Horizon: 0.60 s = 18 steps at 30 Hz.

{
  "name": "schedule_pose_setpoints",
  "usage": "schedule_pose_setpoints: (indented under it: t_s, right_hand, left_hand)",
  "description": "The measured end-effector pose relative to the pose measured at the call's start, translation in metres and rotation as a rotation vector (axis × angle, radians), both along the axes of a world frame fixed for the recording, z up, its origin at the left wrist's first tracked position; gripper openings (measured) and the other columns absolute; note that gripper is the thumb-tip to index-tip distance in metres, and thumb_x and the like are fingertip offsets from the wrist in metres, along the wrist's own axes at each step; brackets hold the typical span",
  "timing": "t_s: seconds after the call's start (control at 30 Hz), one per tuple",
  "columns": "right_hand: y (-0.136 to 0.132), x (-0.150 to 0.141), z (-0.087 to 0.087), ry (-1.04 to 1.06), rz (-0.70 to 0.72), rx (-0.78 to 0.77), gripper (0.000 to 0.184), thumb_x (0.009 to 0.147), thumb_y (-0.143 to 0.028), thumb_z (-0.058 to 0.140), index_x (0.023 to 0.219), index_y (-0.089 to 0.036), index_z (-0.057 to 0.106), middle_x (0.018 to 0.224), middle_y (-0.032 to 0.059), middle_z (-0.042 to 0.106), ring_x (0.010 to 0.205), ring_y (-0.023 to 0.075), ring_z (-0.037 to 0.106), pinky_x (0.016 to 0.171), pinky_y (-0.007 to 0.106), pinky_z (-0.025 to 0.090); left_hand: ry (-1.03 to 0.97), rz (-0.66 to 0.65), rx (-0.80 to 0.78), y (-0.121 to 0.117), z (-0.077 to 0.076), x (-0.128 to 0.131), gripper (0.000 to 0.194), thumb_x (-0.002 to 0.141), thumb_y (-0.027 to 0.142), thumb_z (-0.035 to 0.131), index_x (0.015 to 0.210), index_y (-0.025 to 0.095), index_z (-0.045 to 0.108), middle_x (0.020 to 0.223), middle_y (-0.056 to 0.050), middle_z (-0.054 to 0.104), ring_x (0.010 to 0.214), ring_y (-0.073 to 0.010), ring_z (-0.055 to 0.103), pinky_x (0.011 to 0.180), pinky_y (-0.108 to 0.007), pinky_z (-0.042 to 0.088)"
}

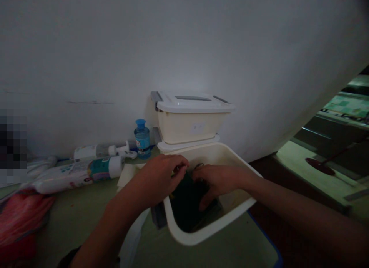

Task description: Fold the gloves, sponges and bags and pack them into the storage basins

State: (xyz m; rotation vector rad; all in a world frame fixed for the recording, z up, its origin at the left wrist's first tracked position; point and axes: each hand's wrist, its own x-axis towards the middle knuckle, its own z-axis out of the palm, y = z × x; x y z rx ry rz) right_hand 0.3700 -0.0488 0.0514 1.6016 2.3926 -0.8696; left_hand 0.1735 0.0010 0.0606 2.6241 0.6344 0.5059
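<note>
A cream plastic bin [191, 238] stands open on the table, tilted in my view. Inside it lies a soft-looking dark green thing [187, 206]; its kind is too dark to make out. My left hand [165, 177] is over the bin's left rim, fingers curled towards the thumb beside the dark thing. A small yellowish bit shows between those fingers, but what they hold is unclear. Reaching in from the right, my right hand [216, 179] has bent fingers and a lowered thumb on the dark thing. A thin dark loop [198, 166] shows just above its fingers.
Behind the bin, a lidded cream box [190, 126] is stacked against the wall. A blue bottle [142, 139] stands left of it. A white pump bottle [95, 151] and a large white bottle [77, 174] lie further left, near red cloth [24, 218]. The table's blue edge [266, 239] is at right.
</note>
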Motion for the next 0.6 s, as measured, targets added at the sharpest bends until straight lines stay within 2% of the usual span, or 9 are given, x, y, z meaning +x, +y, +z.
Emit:
schedule_pose_setpoints:
  t_s: [0.1,0.3,0.47,0.6]
  right_hand:
    - [0.0,-0.001,0.001,-0.01,0.015,0.009,0.055,0.058,-0.056,0.075,0.095,-0.016,0.064,0.098,0.0077,0.063,0.081,0.0209,0.059,0.068,0.029,0.046]
    - [-0.008,-0.003,0.009,-0.04,-0.088,0.002,0.066,0.058,-0.053,0.075,0.108,-0.012,0.061,0.098,0.0114,0.065,0.081,0.0243,0.062,0.067,0.032,0.048]
    - [-0.025,-0.002,0.017,-0.005,-0.157,0.108,0.066,0.071,-0.053,0.065,0.121,-0.011,0.055,0.11,0.0163,0.064,0.097,0.0292,0.06,0.082,0.039,0.047]
    - [-0.03,-0.009,0.015,0.026,-0.141,0.138,0.086,0.068,-0.046,0.07,0.141,-0.018,0.033,0.131,0.015,0.053,0.108,0.0269,0.057,0.088,0.036,0.045]
  left_hand:
    - [0.0,0.003,0.002,-0.001,0.0,0.0,0.022,0.087,0.017,0.045,0.092,0.019,0.066,0.083,-0.003,0.07,0.076,-0.0171,0.063,0.07,-0.028,0.045]
    - [0.015,0.009,0.005,-0.003,0.004,-0.001,0.023,0.088,0.019,0.044,0.093,0.017,0.066,0.086,-0.005,0.07,0.077,-0.0182,0.063,0.07,-0.029,0.046]
    - [-0.04,0.004,0.1,-0.008,0.006,-0.01,0.023,0.089,0.02,0.044,0.093,0.015,0.065,0.089,-0.007,0.069,0.086,-0.0202,0.062,0.08,-0.034,0.046]
    - [-0.049,0.014,0.174,-0.013,0.0,-0.022,0.023,0.09,0.024,0.044,0.092,0.014,0.064,0.093,-0.009,0.065,0.094,-0.0224,0.056,0.088,-0.039,0.043]
